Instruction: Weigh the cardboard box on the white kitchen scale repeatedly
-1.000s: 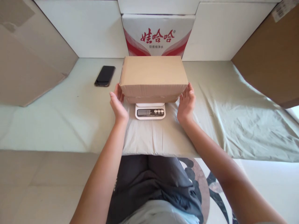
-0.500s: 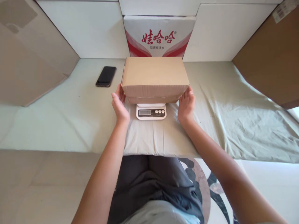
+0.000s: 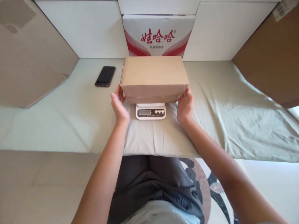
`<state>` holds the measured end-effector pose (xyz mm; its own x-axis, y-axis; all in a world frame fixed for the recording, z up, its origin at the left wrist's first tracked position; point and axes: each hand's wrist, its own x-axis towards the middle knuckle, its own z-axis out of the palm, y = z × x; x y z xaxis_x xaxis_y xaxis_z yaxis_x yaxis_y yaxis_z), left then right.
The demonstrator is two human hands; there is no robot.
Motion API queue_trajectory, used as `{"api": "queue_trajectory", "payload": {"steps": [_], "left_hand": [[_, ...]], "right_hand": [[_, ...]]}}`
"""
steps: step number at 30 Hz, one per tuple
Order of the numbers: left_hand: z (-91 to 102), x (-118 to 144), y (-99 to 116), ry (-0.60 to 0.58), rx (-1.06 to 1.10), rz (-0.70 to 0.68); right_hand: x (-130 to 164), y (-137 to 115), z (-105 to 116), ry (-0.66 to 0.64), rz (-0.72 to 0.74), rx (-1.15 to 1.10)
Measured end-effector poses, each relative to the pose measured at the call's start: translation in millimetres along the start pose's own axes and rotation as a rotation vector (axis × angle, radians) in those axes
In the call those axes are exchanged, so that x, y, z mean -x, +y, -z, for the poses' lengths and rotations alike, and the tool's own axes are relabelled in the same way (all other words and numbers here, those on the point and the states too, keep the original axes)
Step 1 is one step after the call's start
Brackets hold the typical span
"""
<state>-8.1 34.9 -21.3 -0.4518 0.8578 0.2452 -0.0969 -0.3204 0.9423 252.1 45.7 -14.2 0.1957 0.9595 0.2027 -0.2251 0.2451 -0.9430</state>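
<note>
View: head camera, 1 view only, looking forward and down.
Cardboard box (image 3: pixel 154 76): closed, plain brown, seated on the scale and overhanging it on both sides; its underside and the far face are hidden.
Scale (image 3: pixel 150 111): white, on the cloth directly below the box. Only the front strip with display and 3 buttons shows; the platform is mostly covered by the box. The display reading is too small to make out.
Left hand (image 3: pixel 119 104): open, fingers together and extended, laid flat against the lower left end of the box. Fingertips pass behind the box corner and are hidden, so contact extent cannot be told.
Right hand (image 3: pixel 186 103): open, fingers slightly curled, held against the lower right end of the box. Whether the fingertips reach under the box edge cannot be told.
Cloth (image 3: pixel 221 105): pale green, wrinkled on the right side, draped over the work surface; its near edge hangs above the person's lap.
Phone (image 3: pixel 105 76): black, screen dark, flat on the cloth well left of the box.
Printed carton (image 3: pixel 158 35): white with red lettering, upright behind the box; its lower part is hidden by the box.
Large cartons: 1 at left (image 3: pixel 30 56) and 1 at right (image 3: pixel 271 53), both cut off by the frame edges.
Forearms: both cut off at the bottom frame edge.
</note>
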Motion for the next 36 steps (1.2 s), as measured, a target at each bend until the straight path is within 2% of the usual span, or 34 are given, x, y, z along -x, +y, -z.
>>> {"api": "queue_trajectory", "payload": {"steps": [15,26,31,36], "left_hand": [[-2.9,1,4,0.016,0.002,0.036],[0.3,-2,-3,0.021,-0.012,0.035],[-2.0,1,3,0.003,0.026,0.033],[-6.6,12,13,-0.021,0.042,-0.042]], "right_hand": [[3,-1,-1,-0.015,0.003,-0.011],[3,-5,-2,-0.04,0.018,-0.021],[4,-7,-5,-0.057,0.073,-0.029],[8,-12,-11,-0.11,0.157,0.006]]}}
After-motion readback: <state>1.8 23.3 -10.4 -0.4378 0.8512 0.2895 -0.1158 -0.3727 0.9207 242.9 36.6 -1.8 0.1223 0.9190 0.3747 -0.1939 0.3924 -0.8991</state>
